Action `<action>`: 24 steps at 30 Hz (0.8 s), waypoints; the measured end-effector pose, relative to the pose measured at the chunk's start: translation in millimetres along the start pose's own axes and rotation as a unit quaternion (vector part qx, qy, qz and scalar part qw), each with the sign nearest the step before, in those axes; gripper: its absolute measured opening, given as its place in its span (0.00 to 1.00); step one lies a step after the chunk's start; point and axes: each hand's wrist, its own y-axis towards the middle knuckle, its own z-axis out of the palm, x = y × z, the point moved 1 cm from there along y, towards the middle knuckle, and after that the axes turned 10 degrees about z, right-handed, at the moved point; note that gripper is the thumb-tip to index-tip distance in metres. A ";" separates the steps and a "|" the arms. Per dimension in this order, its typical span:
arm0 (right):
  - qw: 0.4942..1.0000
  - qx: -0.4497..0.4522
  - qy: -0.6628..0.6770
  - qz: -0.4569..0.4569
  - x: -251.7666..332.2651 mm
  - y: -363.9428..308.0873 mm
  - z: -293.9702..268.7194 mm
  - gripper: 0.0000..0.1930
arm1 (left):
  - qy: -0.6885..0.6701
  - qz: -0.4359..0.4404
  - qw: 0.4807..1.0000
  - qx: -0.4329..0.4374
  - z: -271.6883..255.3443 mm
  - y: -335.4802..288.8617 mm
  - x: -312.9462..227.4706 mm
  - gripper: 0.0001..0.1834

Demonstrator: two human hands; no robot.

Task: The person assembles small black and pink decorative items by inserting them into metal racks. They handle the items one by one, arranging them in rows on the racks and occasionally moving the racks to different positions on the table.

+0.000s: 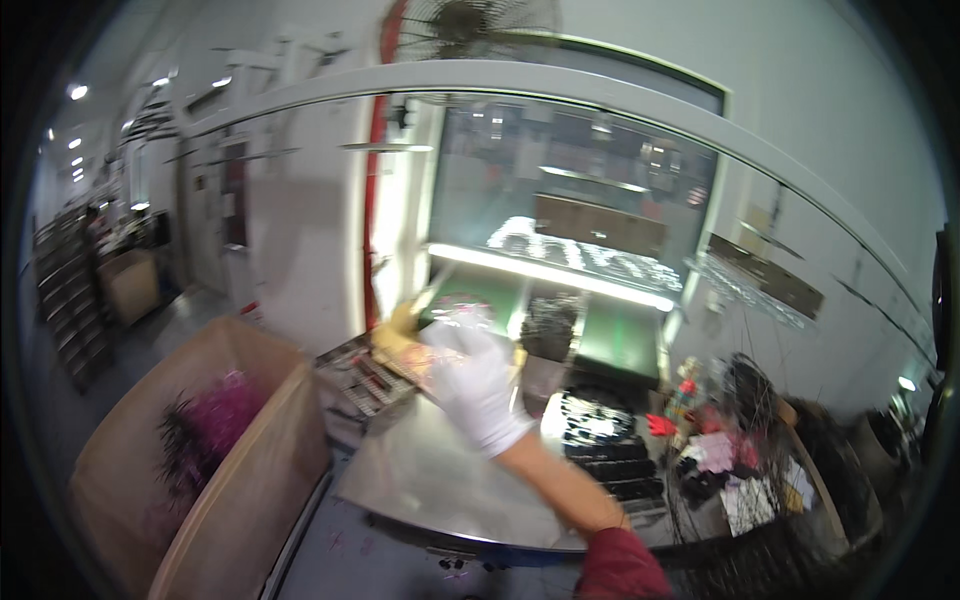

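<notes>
My right hand (475,385), in a white glove, reaches from the lower right over a bare metal tabletop (430,480). Its fingers are smeared by motion, so their closing cannot be made out. A yellow bin or box (400,345) lies beside and partly behind the hand. Just past the fingertips shows a shiny, clear and pinkish thing (460,308); whether the hand touches it I cannot tell. Beyond, a dark mesh-like pile (550,322) lies between green surfaces (618,340) under a bright strip light. My left hand does not show.
A large cardboard box (290,400) with purple and black tinsel stands at the left. Dark rows of pieces (610,450) lie right of the tabletop. Farther right is a heap of mixed scraps (725,455) with thin wiry stems. A bar (590,90) crosses overhead below a fan (465,25).
</notes>
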 end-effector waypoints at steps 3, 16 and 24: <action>0.945 -0.194 -0.263 0.023 -115.3 -6.5 -127.7 0.31 | -0.022 0.123 0.991 0.045 59.3 98.4 -45.7 0.22; 0.737 -0.162 -0.588 0.292 -185.0 -251.4 -389.9 0.17 | 0.004 0.345 0.934 0.089 283.2 158.8 -333.1 0.28; 0.537 0.057 -0.528 0.655 -5.2 -459.8 -383.6 0.17 | 0.120 0.504 0.835 0.186 316.1 148.4 -360.5 0.37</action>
